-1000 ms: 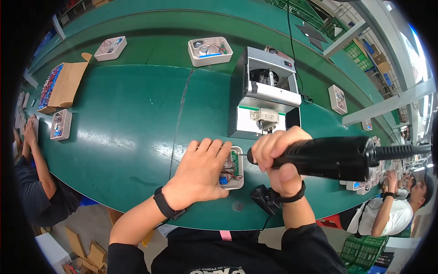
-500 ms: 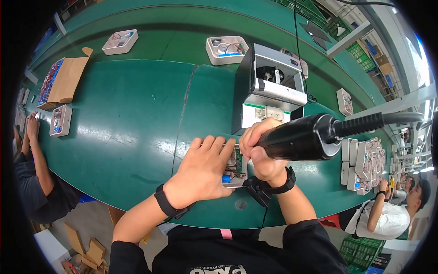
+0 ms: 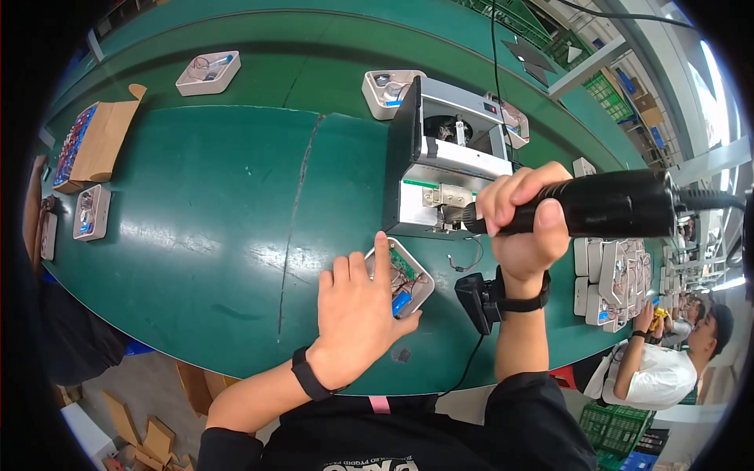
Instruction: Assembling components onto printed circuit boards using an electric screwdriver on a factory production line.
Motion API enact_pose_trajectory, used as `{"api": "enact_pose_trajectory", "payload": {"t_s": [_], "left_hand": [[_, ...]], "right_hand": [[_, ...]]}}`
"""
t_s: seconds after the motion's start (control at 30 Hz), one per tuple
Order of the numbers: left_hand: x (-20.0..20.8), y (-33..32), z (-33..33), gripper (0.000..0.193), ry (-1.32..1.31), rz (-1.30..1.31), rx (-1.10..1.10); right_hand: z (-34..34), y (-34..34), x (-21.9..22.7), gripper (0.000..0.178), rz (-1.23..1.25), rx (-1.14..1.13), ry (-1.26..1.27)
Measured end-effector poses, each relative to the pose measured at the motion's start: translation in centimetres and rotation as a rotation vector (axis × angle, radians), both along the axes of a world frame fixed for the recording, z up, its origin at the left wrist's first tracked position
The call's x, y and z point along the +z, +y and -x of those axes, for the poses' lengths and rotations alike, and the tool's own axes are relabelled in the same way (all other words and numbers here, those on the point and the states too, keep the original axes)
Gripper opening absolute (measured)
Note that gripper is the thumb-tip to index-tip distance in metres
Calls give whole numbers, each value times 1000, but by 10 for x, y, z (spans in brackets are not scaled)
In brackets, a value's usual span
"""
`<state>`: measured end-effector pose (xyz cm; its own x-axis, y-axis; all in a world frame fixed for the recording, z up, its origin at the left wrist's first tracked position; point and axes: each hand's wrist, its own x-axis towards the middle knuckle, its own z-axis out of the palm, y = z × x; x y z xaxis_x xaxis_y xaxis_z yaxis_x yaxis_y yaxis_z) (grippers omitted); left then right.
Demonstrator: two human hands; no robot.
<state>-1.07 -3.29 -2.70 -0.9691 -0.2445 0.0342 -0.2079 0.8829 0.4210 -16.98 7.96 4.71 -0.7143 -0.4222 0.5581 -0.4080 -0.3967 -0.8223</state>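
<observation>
My right hand (image 3: 530,208) grips a black electric screwdriver (image 3: 609,206), held nearly level, its cord running off to the right. The screwdriver's front end is at the outlet of a screw feeder (image 3: 448,173), a grey and black box; the tip itself is hard to make out. My left hand (image 3: 357,302) lies with fingers stretched over the left side of a small white plastic housing (image 3: 424,294), thumb at its near edge. Inside the housing are a green circuit board (image 3: 402,265), wires and a blue cylindrical part (image 3: 400,302). The hand hides part of it.
Several filled white housings are stacked at the right (image 3: 616,279); others stand along the back. A cardboard box (image 3: 98,145) of parts and another housing (image 3: 93,212) are at the left. A wire with a connector (image 3: 463,267) lies beside my housing. Co-workers sit on both sides.
My right hand has carried the screwdriver from over the housing to the feeder's outlet. The housing now sits turned at an angle, and my left hand has shifted to its left side.
</observation>
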Motion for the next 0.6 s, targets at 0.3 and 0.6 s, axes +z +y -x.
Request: {"api": "enact_pose_trajectory", "payload": {"t_s": [0.3,0.6], "left_hand": [[-5,1,-2,110,50,-62,36],[-6,3,-1,110,22,-78,34]], "right_hand": [[-51,21,-12,45,-87,187,-173],[-52,17,-45,48,-72,186,-241]]}}
